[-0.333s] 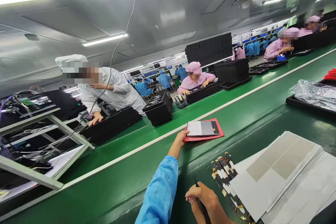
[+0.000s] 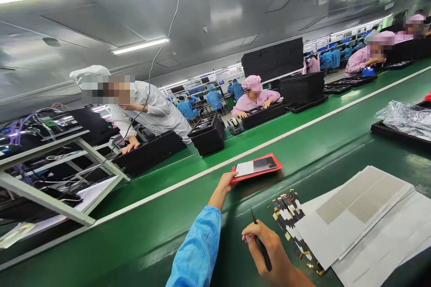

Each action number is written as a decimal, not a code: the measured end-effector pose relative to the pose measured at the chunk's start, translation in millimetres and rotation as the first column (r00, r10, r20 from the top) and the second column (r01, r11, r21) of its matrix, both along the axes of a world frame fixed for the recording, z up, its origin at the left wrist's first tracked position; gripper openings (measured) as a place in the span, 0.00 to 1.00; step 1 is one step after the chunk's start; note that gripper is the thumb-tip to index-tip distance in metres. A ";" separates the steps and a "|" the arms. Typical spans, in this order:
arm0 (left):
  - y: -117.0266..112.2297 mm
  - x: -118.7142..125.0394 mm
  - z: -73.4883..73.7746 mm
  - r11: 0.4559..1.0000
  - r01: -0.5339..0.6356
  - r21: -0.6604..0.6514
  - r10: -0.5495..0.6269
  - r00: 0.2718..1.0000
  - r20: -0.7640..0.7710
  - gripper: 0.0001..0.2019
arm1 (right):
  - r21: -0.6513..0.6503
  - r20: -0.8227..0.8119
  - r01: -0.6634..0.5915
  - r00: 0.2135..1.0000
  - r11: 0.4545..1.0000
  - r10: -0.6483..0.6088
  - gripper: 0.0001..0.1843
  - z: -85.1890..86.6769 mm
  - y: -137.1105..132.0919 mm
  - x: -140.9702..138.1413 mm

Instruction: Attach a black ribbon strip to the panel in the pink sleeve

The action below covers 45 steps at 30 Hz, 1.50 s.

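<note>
Person's left hand (image 2: 225, 182), arm in blue sleeve (image 2: 198, 251), grips the near-left corner of a red tray (image 2: 269, 170) w/ a display panel (image 2: 256, 166), on the green conveyor belt (image 2: 303, 139). Right hand (image 2: 266, 251) holds a black pen (image 2: 261, 245), beside small flex parts (image 2: 286, 210) & white sheets (image 2: 357, 219).

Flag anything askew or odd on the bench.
The small strips beside the paper sheets lie fanned and scattered, not stacked. The red tray sits tilted, its edge lifted by the left hand.

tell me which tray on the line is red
The flat tray that the left hand grips by its edge, carrying a small panel. The other trays across the belt, such as the one beyond it, are black.
</note>
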<state>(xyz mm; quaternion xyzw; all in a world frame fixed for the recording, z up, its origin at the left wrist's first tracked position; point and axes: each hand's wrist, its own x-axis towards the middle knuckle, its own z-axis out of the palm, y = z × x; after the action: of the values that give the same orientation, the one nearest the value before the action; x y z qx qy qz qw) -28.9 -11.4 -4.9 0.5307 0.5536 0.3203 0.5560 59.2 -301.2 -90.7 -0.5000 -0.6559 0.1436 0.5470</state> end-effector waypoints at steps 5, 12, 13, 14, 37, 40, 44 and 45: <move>-35.4 -72.3 -9.8 0.991 -0.096 -0.096 0.095 0.995 -0.019 0.21 | 0.048 -0.107 0.018 0.994 0.999 -0.013 0.18 10.9 -5.3 7.7; -116.6 -197.9 -16.1 0.981 -0.109 -0.159 0.107 0.994 -0.025 0.14 | 0.026 -0.204 0.110 0.974 0.994 -0.102 0.21 43.0 -21.6 27.1; -131.0 -214.2 -15.9 0.982 -0.101 -0.161 0.099 0.995 -0.018 0.13 | 0.024 -0.238 0.116 0.965 0.993 -0.107 0.21 46.5 -22.6 31.1; -145.5 -229.3 -15.6 0.983 -0.088 -0.160 0.088 0.996 -0.006 0.13 | 0.019 -0.250 0.119 0.962 0.993 -0.110 0.20 48.6 -22.4 35.6; -129.1 -205.2 4.8 0.953 0.185 -0.239 -0.192 0.981 -0.006 0.10 | -0.184 0.322 -0.138 0.927 0.973 0.192 0.33 -46.8 -118.5 45.3; -113.3 -188.5 5.1 0.928 0.341 -0.148 -0.350 0.936 -0.039 0.06 | -0.197 0.304 -0.111 0.938 0.974 0.168 0.29 -37.7 -118.4 57.1; -108.6 -179.9 3.0 0.908 0.409 -0.094 -0.414 0.909 -0.042 0.10 | -0.165 0.339 -0.066 0.933 0.984 0.120 0.20 -29.3 -112.0 71.1; -110.6 -179.8 1.2 0.909 0.410 -0.071 -0.413 0.910 -0.045 0.10 | -0.145 0.344 -0.067 0.932 0.987 0.114 0.19 -28.4 -110.6 73.3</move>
<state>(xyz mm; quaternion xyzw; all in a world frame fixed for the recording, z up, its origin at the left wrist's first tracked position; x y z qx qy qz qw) -208.8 -121.9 -3.7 0.6276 0.4550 0.1634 0.6103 132.5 -411.8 -119.1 -0.5215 -0.7546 0.1198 0.3800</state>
